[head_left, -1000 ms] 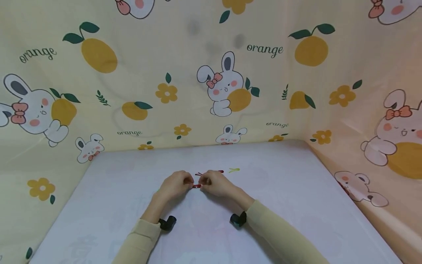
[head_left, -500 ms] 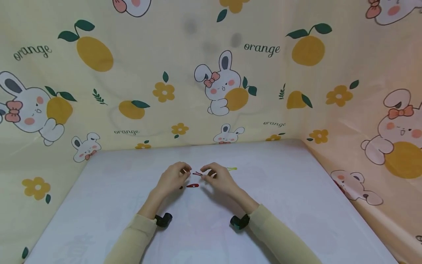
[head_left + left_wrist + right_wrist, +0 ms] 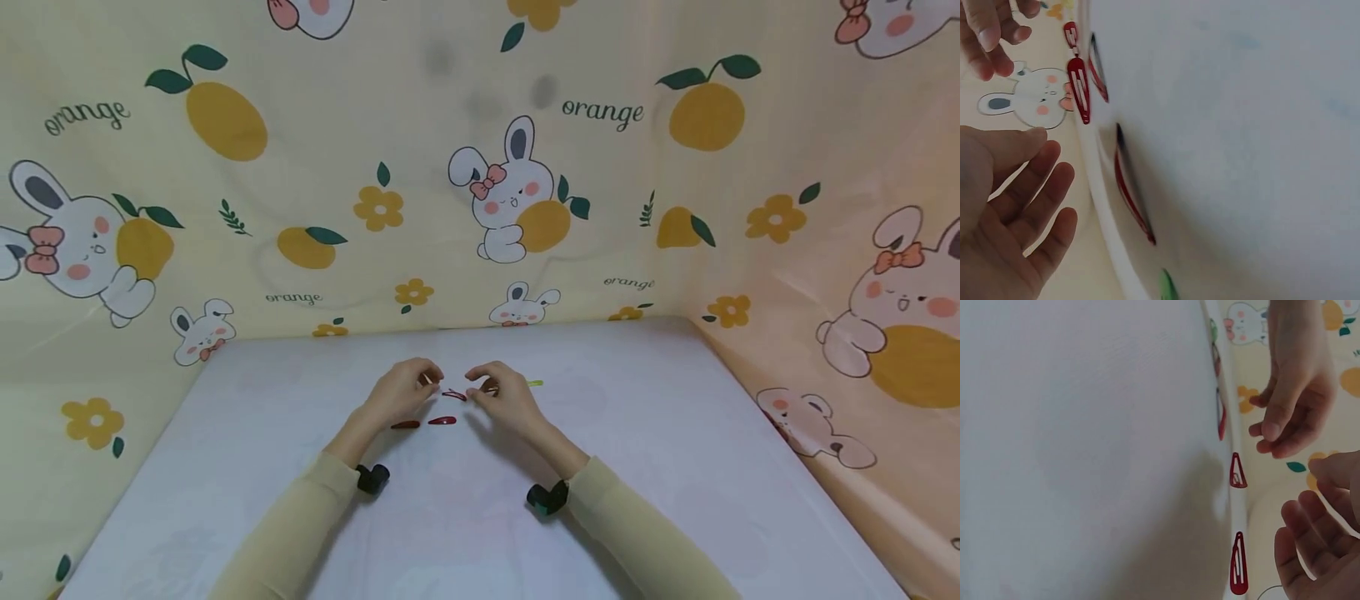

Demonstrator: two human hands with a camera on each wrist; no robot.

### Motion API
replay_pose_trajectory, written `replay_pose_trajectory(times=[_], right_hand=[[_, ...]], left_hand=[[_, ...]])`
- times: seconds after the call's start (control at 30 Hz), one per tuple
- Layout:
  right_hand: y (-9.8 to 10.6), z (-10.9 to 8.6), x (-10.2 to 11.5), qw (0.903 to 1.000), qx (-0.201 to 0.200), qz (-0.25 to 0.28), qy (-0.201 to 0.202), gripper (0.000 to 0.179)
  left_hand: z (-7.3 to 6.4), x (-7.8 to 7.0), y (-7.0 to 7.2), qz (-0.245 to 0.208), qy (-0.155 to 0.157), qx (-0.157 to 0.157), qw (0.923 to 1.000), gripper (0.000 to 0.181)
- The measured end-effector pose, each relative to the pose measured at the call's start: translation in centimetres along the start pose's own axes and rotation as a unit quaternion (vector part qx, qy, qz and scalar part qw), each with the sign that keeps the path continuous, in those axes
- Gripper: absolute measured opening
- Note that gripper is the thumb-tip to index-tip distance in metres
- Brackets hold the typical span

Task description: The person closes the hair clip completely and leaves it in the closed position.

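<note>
Left hand (image 3: 401, 390) and right hand (image 3: 506, 398) face each other above the white tabletop (image 3: 465, 533), fingers relaxed and half spread, neither holding anything. Between their fingertips lies the far red clip (image 3: 459, 397), just beside the right thumb; the head view does not settle whether they touch. Nearer the person, the dark red clip (image 3: 406, 425) lies just below the left hand, and the near red clip (image 3: 442, 421) sits between the hands. Beyond the right hand, a yellow-green clip (image 3: 536, 383) is partly hidden.

Such slim clips could well skid if a fingertip pushes sideways instead of lifting an edge. Lowering the left hand carelessly might knock the dark red clip askew, since the two are so close. Because the right hand blocks the view behind it, the yellow-green clip could be nudged unseen; careless pressure might also make a clip spring away
</note>
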State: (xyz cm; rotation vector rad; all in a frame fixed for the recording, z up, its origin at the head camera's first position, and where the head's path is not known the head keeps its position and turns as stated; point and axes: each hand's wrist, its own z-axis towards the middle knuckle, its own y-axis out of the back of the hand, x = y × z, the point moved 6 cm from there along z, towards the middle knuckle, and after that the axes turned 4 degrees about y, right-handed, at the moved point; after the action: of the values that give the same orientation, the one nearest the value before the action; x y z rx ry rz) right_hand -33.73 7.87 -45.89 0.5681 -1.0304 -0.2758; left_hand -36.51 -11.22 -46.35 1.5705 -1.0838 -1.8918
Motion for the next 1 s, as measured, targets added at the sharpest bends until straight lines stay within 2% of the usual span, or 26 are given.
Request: replay_pose_trajectory(times=[0.27,0.4,0.7,1.0], right_hand=[[-0.8,0.0,-0.5,0.9985,0.041,-0.034,-0.015,0.023],[-1.1,0.1,-0.7,0.9966,0.06,-0.05,-0.029,0.022],[-2.2,0.4,-0.9,0.9907,0.11,-0.073,-0.031,0.023],[-2.9,0.8,-1.4,0.988,0.128,-0.082,-0.029,0.02]], left_hand=[[1.2,0.2,-1.5,0.037,-0.018,0.045,0.9982,0.011],[1.6,0.0,-2.1,0.053,-0.035,0.055,0.9965,0.007],[1.8,-0.2,-2.5,0.087,-0.063,0.049,0.9931,0.009],[1.6,-0.7,-2.2,0.089,-0.07,0.041,0.9927,0.009]])
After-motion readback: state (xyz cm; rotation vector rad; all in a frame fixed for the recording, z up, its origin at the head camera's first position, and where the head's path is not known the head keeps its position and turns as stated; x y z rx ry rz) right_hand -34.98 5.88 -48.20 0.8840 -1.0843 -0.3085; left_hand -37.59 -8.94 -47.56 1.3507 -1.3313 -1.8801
